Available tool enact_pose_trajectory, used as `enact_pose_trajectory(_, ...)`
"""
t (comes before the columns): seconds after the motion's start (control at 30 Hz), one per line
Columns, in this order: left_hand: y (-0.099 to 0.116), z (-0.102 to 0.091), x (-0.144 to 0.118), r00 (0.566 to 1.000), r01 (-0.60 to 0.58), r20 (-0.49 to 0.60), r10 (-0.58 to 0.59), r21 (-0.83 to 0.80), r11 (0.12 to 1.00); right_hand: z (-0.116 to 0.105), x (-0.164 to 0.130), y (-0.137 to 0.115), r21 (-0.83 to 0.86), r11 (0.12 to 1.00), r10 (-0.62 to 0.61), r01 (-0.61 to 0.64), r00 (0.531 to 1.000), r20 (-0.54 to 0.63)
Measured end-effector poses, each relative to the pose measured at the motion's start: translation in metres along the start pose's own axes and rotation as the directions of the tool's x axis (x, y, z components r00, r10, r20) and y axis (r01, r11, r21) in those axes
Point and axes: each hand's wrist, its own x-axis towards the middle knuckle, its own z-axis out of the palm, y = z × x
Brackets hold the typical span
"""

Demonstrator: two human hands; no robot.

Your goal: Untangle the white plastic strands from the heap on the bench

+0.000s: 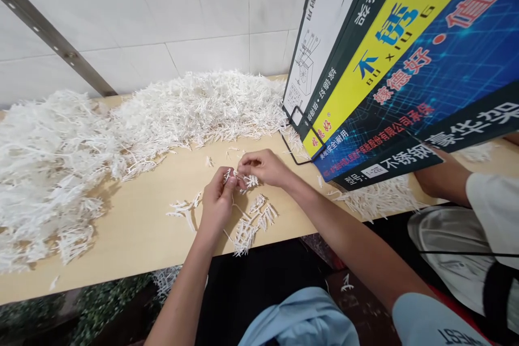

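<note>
My left hand (pixel 217 203) and my right hand (pixel 263 166) meet above the wooden table (pixel 133 227), both pinching the same small white plastic sprig (pixel 244 179) with thin prongs. Just below the hands lie a few loose white sprigs (pixel 253 221), and a few more sprigs (pixel 184 210) rest to the left of my left hand. A large heap of the same white pieces (pixel 133 124) runs along the back and left of the table.
A big printed cardboard box (pixel 405 65) leans over the table's right side. Another person's arm (pixel 441 178) and white sleeve sit under it at the right. A metal bar (pixel 52 38) slants across the tiled wall. Several white pieces lie on the floor below the table edge.
</note>
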Motion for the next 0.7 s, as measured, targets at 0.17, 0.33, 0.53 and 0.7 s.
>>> enact_pose_trajectory(0.17,0.002,0.007,0.004,1.000,-0.008,0.009,0.007,0.055,0.998,-0.003,0.008,0.018,0.178,0.984,0.083,0.009,0.861,-0.502)
enact_pose_trajectory(0.33,0.002,0.006,-0.001,0.999,0.001,-0.051,0.003,0.075,0.997,-0.005,0.010,0.013,0.137,0.988,0.008,0.067,0.874,-0.486)
enact_pose_trajectory(0.53,0.004,0.004,0.000,0.999,-0.007,-0.036,0.011,0.090,0.996,-0.001,-0.002,-0.011,-0.011,0.999,-0.050,0.050,0.999,-0.017)
enact_pose_trajectory(0.7,0.006,0.006,0.001,0.999,-0.001,0.032,-0.003,0.116,0.993,0.003,-0.001,-0.001,-0.025,0.996,0.080,-0.084,0.989,-0.121)
